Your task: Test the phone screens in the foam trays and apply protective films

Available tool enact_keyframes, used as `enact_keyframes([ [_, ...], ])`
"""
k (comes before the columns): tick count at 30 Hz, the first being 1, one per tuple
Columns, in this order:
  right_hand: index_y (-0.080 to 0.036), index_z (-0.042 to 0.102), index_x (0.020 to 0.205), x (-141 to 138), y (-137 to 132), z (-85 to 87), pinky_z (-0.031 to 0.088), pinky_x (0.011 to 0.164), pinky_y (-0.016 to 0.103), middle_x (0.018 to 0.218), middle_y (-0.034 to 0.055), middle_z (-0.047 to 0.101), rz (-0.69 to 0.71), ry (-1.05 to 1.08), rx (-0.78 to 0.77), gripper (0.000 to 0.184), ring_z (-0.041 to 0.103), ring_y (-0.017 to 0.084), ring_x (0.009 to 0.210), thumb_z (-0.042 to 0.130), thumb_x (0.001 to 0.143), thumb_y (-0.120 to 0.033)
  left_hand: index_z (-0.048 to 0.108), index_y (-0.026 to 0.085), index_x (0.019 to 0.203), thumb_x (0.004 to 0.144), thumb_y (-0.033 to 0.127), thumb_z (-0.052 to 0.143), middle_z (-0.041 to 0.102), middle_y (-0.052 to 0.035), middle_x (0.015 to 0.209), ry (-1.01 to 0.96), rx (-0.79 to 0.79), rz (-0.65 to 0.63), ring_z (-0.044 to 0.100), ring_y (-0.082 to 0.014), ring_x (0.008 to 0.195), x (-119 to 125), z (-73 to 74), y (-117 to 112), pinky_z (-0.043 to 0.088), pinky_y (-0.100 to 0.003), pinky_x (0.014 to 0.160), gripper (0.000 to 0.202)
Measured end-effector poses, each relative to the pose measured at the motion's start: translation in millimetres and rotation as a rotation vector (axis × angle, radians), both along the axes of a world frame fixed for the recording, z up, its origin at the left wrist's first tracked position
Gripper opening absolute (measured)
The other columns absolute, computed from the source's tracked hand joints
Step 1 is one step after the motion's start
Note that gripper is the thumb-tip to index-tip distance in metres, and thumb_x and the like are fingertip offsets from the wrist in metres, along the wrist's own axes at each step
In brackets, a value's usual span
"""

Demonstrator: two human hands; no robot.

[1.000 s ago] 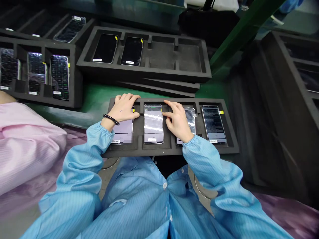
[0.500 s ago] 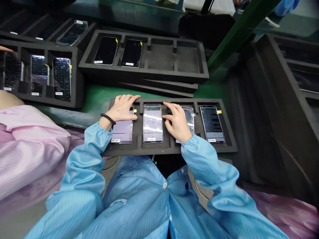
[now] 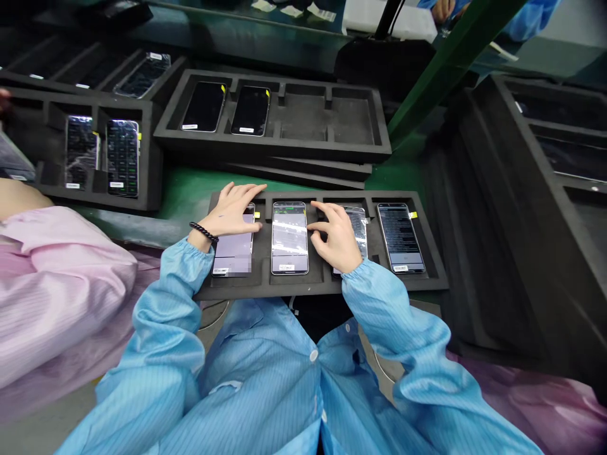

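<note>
Before me lies a black foam tray [image 3: 303,292] with several smartphones in separate slots. My left hand [image 3: 231,212], a black beaded bracelet on its wrist, spreads its fingers over the upper part of the leftmost phone [image 3: 233,254], partly hiding it. Second from the left, a phone [image 3: 290,243] shows a bright, pale screen. At this phone's upper right edge are the fingertips of my right hand [image 3: 336,239], fingers apart and holding nothing; whether they touch it I cannot tell. That hand covers much of the third phone [image 3: 357,227]. The rightmost phone [image 3: 401,237] displays dark lines of text.
Behind, stacked foam trays [image 3: 353,142] carry two dark-screened phones. Another tray of phones [image 3: 154,151] is at left, beside a co-worker's pink sleeve [image 3: 71,284]. Dark trays [image 3: 512,189] are stacked at right, near a green post [image 3: 446,69].
My hands keep nearly the same places over the tray. In the left tray, the co-worker's leftmost phone has left its slot and now appears tilted at the picture's left edge. The view has shifted slightly.
</note>
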State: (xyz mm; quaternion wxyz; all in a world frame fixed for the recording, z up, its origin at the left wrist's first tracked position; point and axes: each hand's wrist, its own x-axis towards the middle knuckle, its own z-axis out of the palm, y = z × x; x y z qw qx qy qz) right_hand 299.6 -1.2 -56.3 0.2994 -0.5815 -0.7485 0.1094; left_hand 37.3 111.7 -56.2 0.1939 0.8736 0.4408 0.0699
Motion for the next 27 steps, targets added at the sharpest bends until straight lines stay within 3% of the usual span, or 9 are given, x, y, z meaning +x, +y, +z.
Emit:
enact_keyframes([
  [3,-0.021,0.079,0.092,0,-1,0.6,0.047,0.109,0.053,0.134,0.0085,0.065,-0.086,0.042,0.053,0.033,0.052,0.03,0.125,0.049,0.085,-0.012,0.032,0.023,0.152,0.089,0.052,0.04,0.038,-0.012,0.158,-0.286,0.01,0.096,0.032,-0.0283,0.149,-10,9.8,-13,0.016,-0.053,0.127,0.07],
  [5,-0.023,0.078,0.095,2,-2,1.3,0.048,0.108,0.055,0.133,0.008,0.066,-0.099,0.062,0.081,0.032,0.053,0.03,0.124,0.049,0.088,-0.014,0.033,0.025,0.152,0.095,0.052,0.031,0.036,-0.0111,0.159,-0.341,0.064,0.184,0.031,-0.028,0.15,-18,15.7,-32,0.016,-0.054,0.127,0.062],
  [9,-0.024,0.076,0.102,4,-8,4.1,0.045,0.111,0.055,0.137,0.0078,0.063,0.022,0.011,0.11,0.027,0.052,0.029,0.126,0.051,0.092,-0.021,0.044,0.028,0.147,0.101,0.052,0.027,0.036,-0.0122,0.158,-0.144,0.139,0.303,0.022,-0.0313,0.154,-35,15.3,-83,0.001,-0.065,0.125,0.055],
  [14,-0.024,0.07,0.122,-5,-16,5.4,0.031,0.121,0.061,0.151,0.0108,0.052,0.184,-0.181,0.075,0.032,0.049,0.029,0.134,0.05,0.098,-0.028,0.051,0.028,0.145,0.103,0.05,0.024,0.029,-0.0144,0.162,-0.018,0.115,0.305,0.014,-0.034,0.157,-48,-2.7,-124,0.001,-0.071,0.122,0.054],
  [18,-0.025,0.067,0.127,-8,-16,7.2,0.026,0.122,0.065,0.157,0.0114,0.045,0.238,-0.263,0.003,0.036,0.047,0.03,0.138,0.044,0.102,-0.035,0.049,0.033,0.146,0.102,0.05,0.027,0.022,-0.0122,0.166,-0.008,0.124,0.295,0.011,-0.036,0.157,-50,-7.2,-127,0.001,-0.074,0.121,0.052],
  [23,-0.023,0.054,0.142,-4,1,16.9,0.028,0.122,0.06,0.154,0.0122,0.048,0.064,-0.187,0.015,0.043,0.045,0.029,0.139,0.04,0.102,-0.033,0.03,0.036,0.156,0.102,0.048,0.027,0.02,-0.0099,0.167,-0.074,0.214,0.283,0.01,-0.0334,0.158,-42,1.2,-107,0.001,-0.07,0.123,0.054],
  [27,-0.021,0.059,0.136,-5,11,15.0,0.029,0.122,0.059,0.15,0.0131,0.051,-0.009,-0.186,0.009,0.04,0.047,0.031,0.136,0.041,0.101,-0.031,0.033,0.036,0.153,0.103,0.048,0.021,0.021,-0.0088,0.167,-0.103,0.234,0.263,0.01,-0.0304,0.158,-30,0.8,-83,0.0,-0.067,0.124,0.053],
])
